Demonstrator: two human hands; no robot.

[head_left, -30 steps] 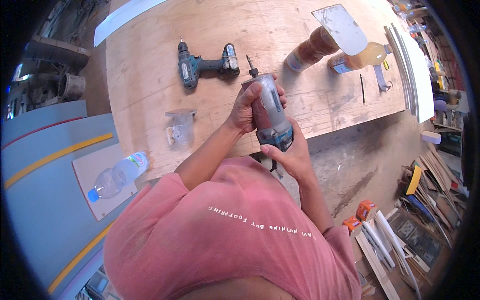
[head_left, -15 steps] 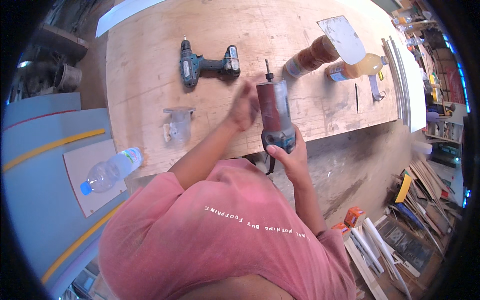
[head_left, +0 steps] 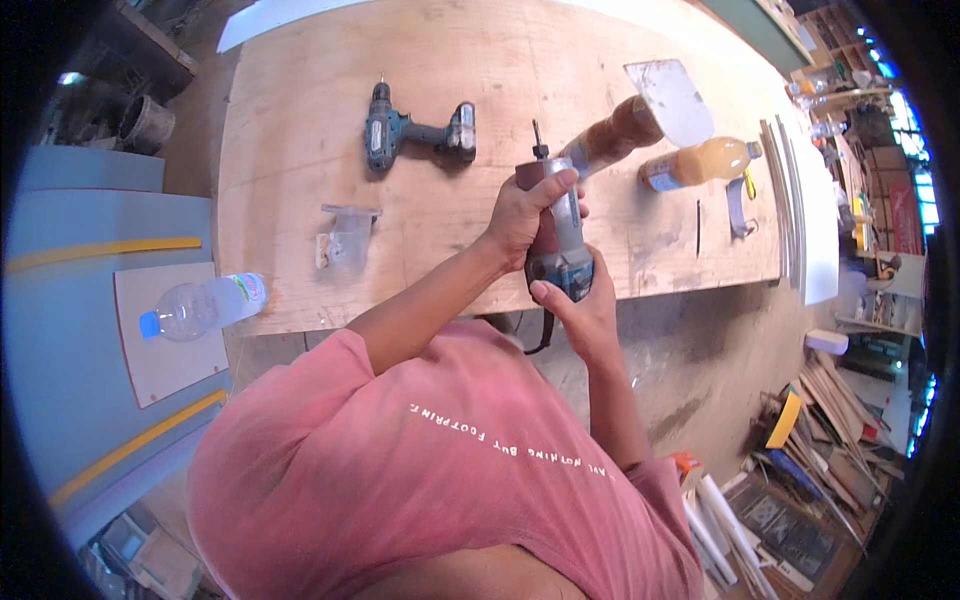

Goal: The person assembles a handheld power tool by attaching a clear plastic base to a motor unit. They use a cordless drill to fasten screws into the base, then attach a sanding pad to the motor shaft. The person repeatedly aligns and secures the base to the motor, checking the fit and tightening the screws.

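Upright above the table's near edge stands a trim router point(head_left: 568, 230), its bit point(head_left: 538, 133) pointing away from me. Its body is silver and reddish brown, with a teal and black end from which a dark cord hangs. My left hand point(head_left: 523, 215) wraps round the upper body, thumb across the front. Lower down, my right hand point(head_left: 590, 312) grips the teal end. A clear plastic router base point(head_left: 350, 238) lies on the table left of my left hand. Farther off lies a teal and black cordless drill point(head_left: 420, 130) with a bit in its chuck.
On the plywood table point(head_left: 290, 130) a brown-filled bottle point(head_left: 612, 138), partly behind a pale plate point(head_left: 672, 100), and a yellowish bottle point(head_left: 700, 165) lie at right. Beside them are a thin dark stick point(head_left: 698, 228) and long strips point(head_left: 785, 210). A clear bottle point(head_left: 205, 307) lies at left.
My left hand, beside the router before, has closed round its upper body. The right hand keeps its grip on the lower end. The view has shifted slightly.
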